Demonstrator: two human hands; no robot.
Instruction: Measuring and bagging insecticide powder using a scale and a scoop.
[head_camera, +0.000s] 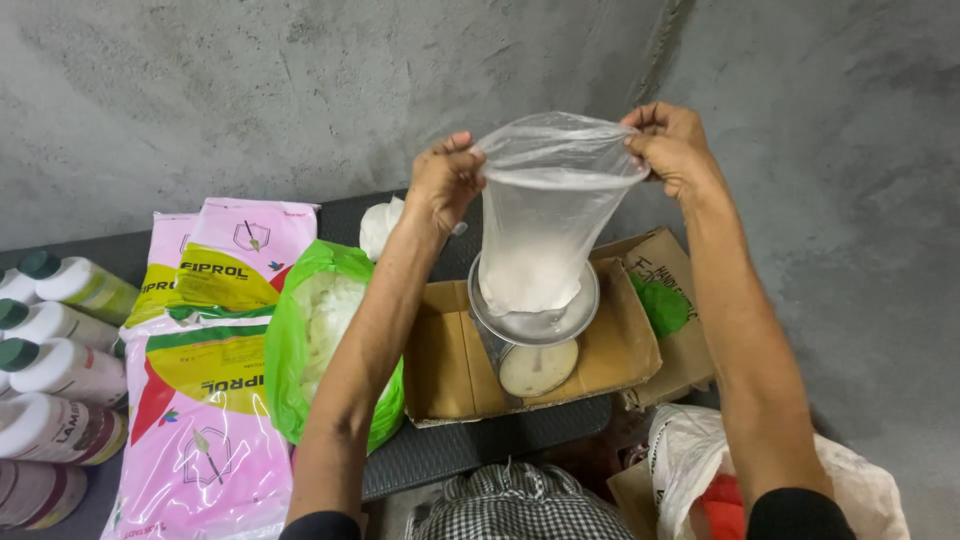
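Both hands pinch the rim of a clear plastic bag (545, 225), stretching its mouth open: the left hand (445, 180) grips the left edge, the right hand (672, 145) the right edge, fingers closed on the film. The bag hangs upright and holds white powder in its lower part; its bottom rests on a round metal pan (535, 320). So the bag looks partly filled and not yet closed or tied. The pan sits above an open cardboard box (440, 365) on a dark table (470, 450). Left of the box, an open green bag (285, 340) holds whitish material. Further left lie pink packets (215, 420) and white bottles with green caps (60, 370).
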